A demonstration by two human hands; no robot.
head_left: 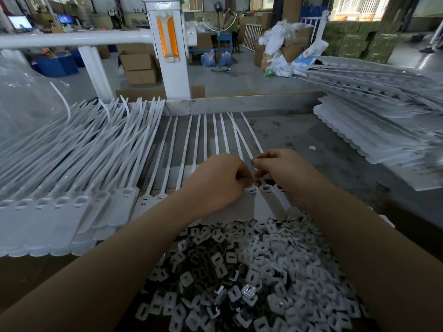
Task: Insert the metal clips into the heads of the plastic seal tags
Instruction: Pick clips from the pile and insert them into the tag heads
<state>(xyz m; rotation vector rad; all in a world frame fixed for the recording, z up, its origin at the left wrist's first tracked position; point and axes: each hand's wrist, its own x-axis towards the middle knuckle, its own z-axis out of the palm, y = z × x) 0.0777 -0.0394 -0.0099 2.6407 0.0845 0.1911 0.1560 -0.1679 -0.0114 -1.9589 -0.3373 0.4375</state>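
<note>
A row of white plastic seal tags [242,207] lies flat on the grey table, heads toward me and thin tails pointing away. My left hand [215,180] rests curled on the tag heads, fingertips pinched at about the head of one tag; whether a clip is in them is hidden. My right hand [285,171] is pinched over the tail and head of the neighbouring tag [267,195]. Just below my forearms lies a heap of small metal clips [239,271], white and dark, square with a slot.
A big fanned pile of seal tags [72,164] covers the left of the table. Stacked tag sheets [383,121] lie at the right. One loose clip [312,147] sits on the bare table [299,130]. A white rail and post [167,44] stand behind.
</note>
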